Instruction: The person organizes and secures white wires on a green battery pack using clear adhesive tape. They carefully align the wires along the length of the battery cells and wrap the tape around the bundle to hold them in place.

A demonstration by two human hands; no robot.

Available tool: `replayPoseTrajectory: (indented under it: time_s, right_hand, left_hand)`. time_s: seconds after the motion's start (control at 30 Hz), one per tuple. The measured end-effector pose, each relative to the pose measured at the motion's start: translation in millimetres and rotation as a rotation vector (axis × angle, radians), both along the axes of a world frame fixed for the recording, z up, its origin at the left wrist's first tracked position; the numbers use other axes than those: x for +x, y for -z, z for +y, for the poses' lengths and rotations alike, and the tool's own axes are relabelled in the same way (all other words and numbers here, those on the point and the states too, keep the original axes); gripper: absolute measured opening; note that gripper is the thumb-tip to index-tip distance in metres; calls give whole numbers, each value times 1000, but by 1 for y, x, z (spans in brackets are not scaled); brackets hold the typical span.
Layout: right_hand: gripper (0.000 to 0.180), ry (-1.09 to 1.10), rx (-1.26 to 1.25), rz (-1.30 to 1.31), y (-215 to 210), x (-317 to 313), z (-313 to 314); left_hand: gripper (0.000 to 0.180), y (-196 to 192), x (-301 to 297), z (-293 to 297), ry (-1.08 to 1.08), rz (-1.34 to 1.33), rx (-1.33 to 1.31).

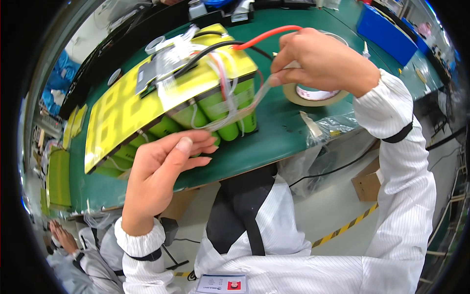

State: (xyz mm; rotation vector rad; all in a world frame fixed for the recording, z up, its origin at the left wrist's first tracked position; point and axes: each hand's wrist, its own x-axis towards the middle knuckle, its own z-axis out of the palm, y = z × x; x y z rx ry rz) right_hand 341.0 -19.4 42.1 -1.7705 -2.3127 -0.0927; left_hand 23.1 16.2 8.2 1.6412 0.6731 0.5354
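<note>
A battery pack of green cylindrical cells [210,108] with yellow boards [120,105] on it lies tilted on the bench. A dark circuit board [146,78], white wires and black cables show on top. My right hand [318,61] pinches the end of a clear tape strip [257,98] at the pack's right end; the strip runs along the cells' front. My left hand [164,166] is at the pack's front side, fingers extended by the strip's other end, thumb upward. A red cable [264,34] arches from the pack to behind my right hand.
Rolls of tape [316,95] lie under and beside my right hand on the green bench [274,142]. A blue box [387,32] stands far right. More yellow-green packs [58,179] sit at left. Another person's hands [63,235] show lower left. A cardboard box [367,181] stands below.
</note>
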Motion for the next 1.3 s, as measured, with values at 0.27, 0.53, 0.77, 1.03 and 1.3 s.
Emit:
replayPoseTrajectory:
  time_s: [0.27, 0.53, 0.77, 1.03, 1.3]
  right_hand:
    - [22, -42, 8, 112, 7, 4, 4]
    - [20, -61, 15, 119, -4, 1, -7]
    - [17, -154, 88, 103, 0, 4, -5]
    - [13, -470, 124, 222, -10, 37, -20]
    - [16, -102, 94, 140, 9, 8, -1]
  left_hand:
    - [40, -1, 16, -13, -122, 57, 89]
    - [40, -6, 41, -27, -175, 125, 223]
    - [36, -6, 47, -33, -258, 136, 292]
    - [33, -2, 54, -40, -293, 169, 425]
    - [27, -3, 71, -41, -378, 186, 441]
